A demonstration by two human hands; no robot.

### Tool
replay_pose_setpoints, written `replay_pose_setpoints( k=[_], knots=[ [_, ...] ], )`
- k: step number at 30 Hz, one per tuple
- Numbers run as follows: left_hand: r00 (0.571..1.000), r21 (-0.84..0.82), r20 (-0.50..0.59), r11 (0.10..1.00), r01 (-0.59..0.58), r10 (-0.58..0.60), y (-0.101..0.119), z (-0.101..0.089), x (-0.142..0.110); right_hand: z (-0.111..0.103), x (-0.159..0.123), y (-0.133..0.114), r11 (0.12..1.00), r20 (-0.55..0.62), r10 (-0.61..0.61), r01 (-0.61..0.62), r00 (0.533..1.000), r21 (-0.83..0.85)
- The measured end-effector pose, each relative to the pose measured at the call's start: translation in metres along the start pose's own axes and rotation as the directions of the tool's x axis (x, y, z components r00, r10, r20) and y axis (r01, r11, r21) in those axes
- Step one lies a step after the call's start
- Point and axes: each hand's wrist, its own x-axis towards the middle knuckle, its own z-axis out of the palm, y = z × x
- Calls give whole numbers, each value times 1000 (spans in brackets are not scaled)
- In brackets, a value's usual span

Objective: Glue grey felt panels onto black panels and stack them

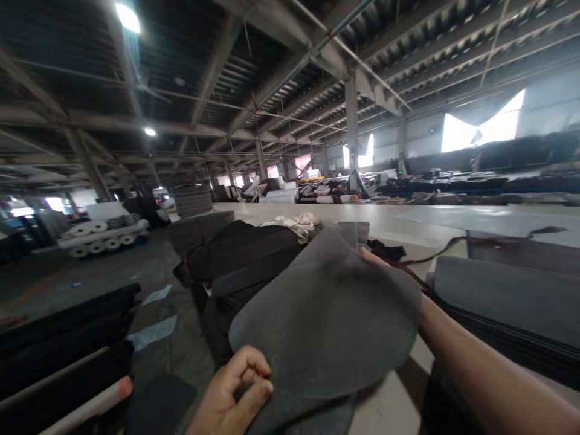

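Note:
A large grey felt piece with a rounded edge is lifted above the table in front of me. My left hand pinches its near lower edge between thumb and fingers. My right hand reaches under the far side of the piece; only a fingertip shows at its upper right edge, and my forearm runs back to the lower right. More grey felt lies under it near the bottom edge of the view.
A stack of grey felt sheets lies on the pale table at right. Black fabric bundles and a knot of white cloth strips sit ahead. Rolls of material lie on the floor at left.

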Motion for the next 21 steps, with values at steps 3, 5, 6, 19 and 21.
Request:
replay_pose_setpoints(
  k=[3, 5, 6, 19, 21],
  knots=[
    [994, 71, -104, 996, 53, -45, -14, 3, -7, 8, -4, -6, 997, 207, 2, -19, 978, 78],
    [982, 88, -176, 992, 88, -71, -25, 7, -11, 11, -10, -10, 993, 319, 15, -50, 947, 103],
    [979, 95, -185, 990, 106, -88, -30, 8, -13, 11, -14, -13, 992, 362, 20, -62, 932, 106],
    [908, -338, -371, 939, 60, -192, 0, -2, -28, 43, -40, -52, 819, 386, 120, 129, 915, -559],
    [927, -151, -371, 988, 7, -63, 5, -5, -32, 49, -38, -51, 794, 328, 50, 162, 943, -586]
  ],
)
